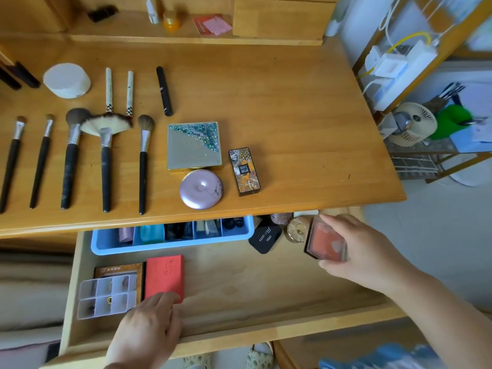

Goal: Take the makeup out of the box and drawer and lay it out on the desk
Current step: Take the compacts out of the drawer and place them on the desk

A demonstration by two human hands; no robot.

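Note:
The wooden drawer [239, 286] is pulled out under the desk [279, 107]. My right hand [356, 251] grips an orange blush compact [326, 239] above the drawer's far right corner. My left hand [149, 328] rests on the drawer's front edge, fingertips touching a red box [165, 275]. Still in the drawer lie a black compact [265, 235], a round gold case [296, 229] and a blue divided tray [173, 235]. On the desk lie several brushes [72, 155], a glittery square palette [194, 145], a round lilac compact [201, 189] and a patterned lipstick box [243, 171].
A clear compartment box [106, 294] sits on a brown box at the drawer's left. A white round pad [66, 79], two white pens and a black tube [164, 90] lie further back on the desk. A side rack with a small fan [414, 123] stands at the right.

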